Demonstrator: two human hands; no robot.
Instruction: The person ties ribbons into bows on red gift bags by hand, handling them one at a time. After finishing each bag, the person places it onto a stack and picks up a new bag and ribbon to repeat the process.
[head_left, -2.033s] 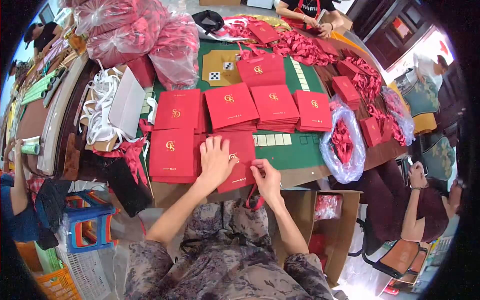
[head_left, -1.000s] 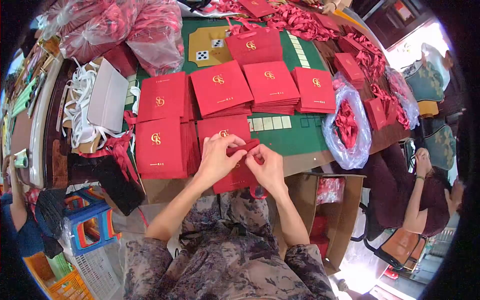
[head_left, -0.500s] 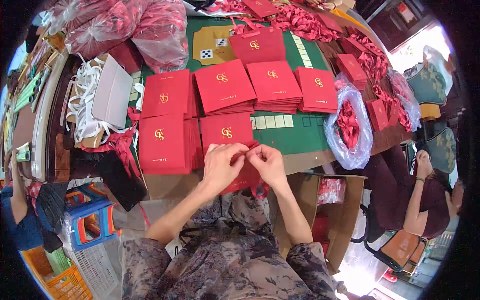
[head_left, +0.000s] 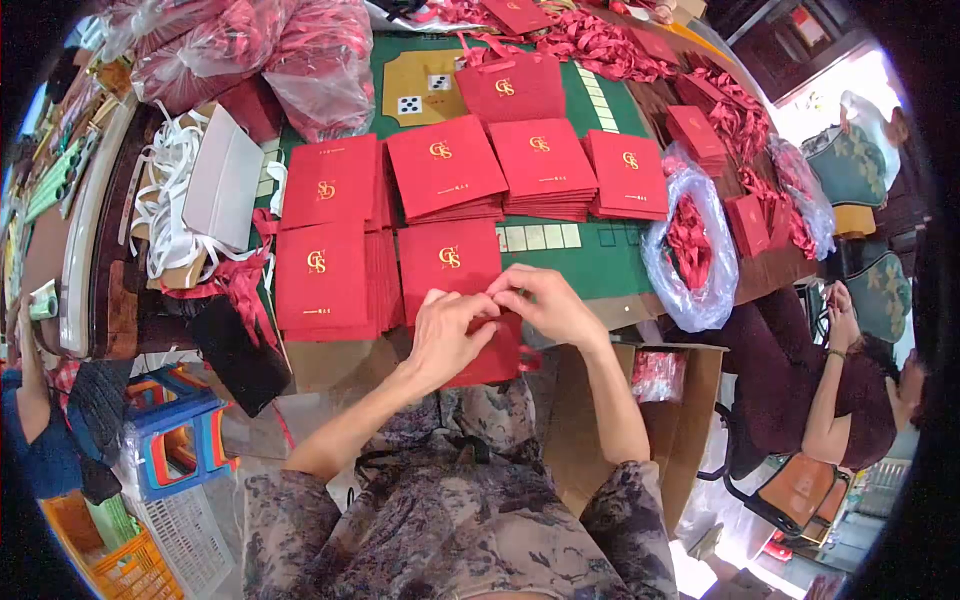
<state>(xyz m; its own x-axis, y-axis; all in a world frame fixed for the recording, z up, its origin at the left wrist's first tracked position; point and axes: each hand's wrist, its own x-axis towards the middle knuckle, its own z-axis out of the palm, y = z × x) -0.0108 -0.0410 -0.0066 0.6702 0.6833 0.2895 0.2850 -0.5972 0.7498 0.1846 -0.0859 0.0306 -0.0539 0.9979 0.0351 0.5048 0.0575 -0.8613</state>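
A red gift bag (head_left: 487, 362) is between my hands at the table's near edge, in front of a pile of flat red bags (head_left: 450, 250) with a gold emblem. My left hand (head_left: 445, 335) is closed on its upper edge. Thumb and finger of my right hand (head_left: 548, 308) pinch at the same edge, touching the left fingertips; whatever small part lies in that pinch is covered. A red ribbon loop (head_left: 529, 359) sticks out at the bag's right side.
More piles of red bags (head_left: 447, 165) cover the green table mat (head_left: 600, 265). White ribbons (head_left: 170, 200) fill a box at left. A plastic bag of red ribbons (head_left: 690, 255) lies right. An open carton (head_left: 690, 430) stands below; another person's hands (head_left: 840, 310) are at far right.
My right hand has risen slightly and turned, its fingers now meeting the left fingertips. My left hand stays at the bag's edge. The view has shifted slightly.
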